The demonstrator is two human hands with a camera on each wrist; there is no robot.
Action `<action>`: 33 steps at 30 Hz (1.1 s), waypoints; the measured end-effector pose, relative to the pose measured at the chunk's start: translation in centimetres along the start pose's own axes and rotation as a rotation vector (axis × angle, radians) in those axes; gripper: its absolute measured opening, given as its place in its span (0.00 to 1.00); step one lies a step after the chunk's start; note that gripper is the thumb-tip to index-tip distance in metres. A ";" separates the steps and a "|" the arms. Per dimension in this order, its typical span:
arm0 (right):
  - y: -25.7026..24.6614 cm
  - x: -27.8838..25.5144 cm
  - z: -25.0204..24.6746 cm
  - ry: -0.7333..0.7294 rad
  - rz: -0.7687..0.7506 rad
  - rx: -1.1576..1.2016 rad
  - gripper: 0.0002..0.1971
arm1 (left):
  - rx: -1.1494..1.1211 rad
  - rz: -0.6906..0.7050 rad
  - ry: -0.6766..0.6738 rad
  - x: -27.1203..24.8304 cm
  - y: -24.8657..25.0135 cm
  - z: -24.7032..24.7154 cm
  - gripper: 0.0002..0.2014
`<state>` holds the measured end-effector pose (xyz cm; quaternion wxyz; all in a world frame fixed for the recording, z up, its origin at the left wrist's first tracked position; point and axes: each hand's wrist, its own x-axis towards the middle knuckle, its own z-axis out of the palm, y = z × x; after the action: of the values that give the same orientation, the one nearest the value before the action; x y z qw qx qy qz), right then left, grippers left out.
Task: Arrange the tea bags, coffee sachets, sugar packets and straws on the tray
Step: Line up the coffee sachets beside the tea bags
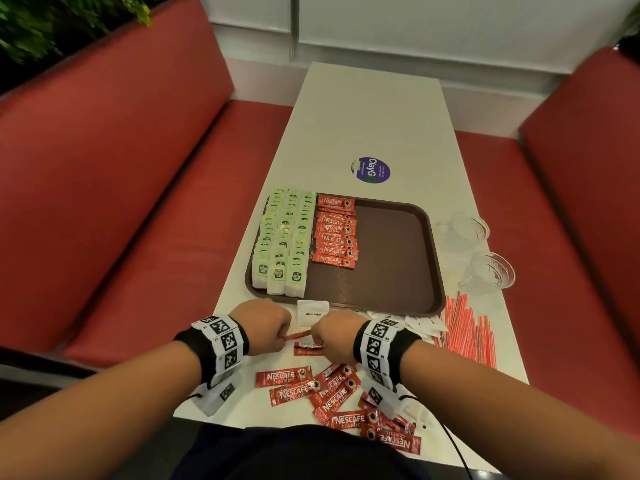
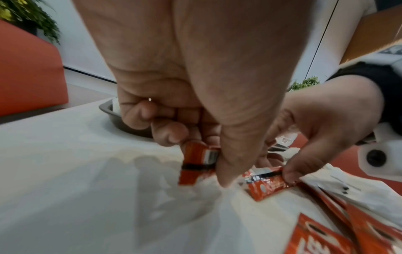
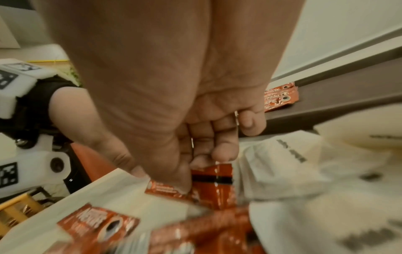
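The tray (image 1: 408, 237) lies straight ahead of both sets of fingers, its near rim just beyond the knuckles. Rows of tea bags (image 1: 282, 244) fill its left side and a column of coffee sachets (image 1: 335, 233) runs beside them, each sachet's long axis lying left to right; bare tray floor lies to the right of that column. I judge the coming move to be a forward carry to that column or the space beside it, with the right hand nearer.

Both wrists hover low over the table (image 1: 363, 116), knuckles up and close together. The left hand (image 1: 265, 323) has its fingers curled and its thumb clamped on one end of a held sachet (image 2: 196, 162). The right hand (image 1: 334, 332) pinches a second sachet (image 2: 264, 183) by its end, its fingers curled down. Loose sachets (image 1: 325, 389) lie behind the fingers, toward the body, while sugar packets (image 1: 424, 322) and straws (image 1: 467, 327) lie to the right.
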<state>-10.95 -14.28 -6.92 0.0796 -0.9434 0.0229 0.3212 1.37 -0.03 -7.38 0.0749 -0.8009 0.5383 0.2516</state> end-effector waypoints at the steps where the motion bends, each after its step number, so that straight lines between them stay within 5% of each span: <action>1: 0.3 -0.2 -0.3 0.005 0.002 0.038 0.09 | -0.018 0.001 0.012 0.0 -0.3 -0.3 0.03; 4: 1.6 -0.8 -1.8 0.100 -0.010 0.183 0.02 | -0.061 0.012 0.064 -0.2 -1.1 -1.7 0.04; 8: 3.6 -1.2 -3.4 0.281 0.003 0.358 0.10 | -0.098 0.058 0.148 -0.2 -1.7 -3.7 0.06; 12: 5.2 -1.3 -4.3 0.427 0.069 0.551 0.02 | -0.073 0.113 0.251 0.4 -1.5 -4.9 0.06; 18: 6.2 -1.1 -4.7 0.389 -0.007 0.633 0.09 | -0.079 0.162 0.412 2.1 -0.3 -5.3 0.12; 27: 8.7 -0.7 -3.5 0.532 -0.007 0.568 0.04 | -0.182 0.045 0.437 5.5 1.1 -6.6 0.07; 33: 10.8 -1.1 -3.3 0.503 0.179 0.677 0.10 | -0.017 -0.084 0.361 9.6 1.8 -7.3 0.06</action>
<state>-10.84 -25.52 -5.20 0.3483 -0.9073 0.2274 0.0614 4.94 -11.51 -5.44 -0.0192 -0.8554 0.5068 0.1050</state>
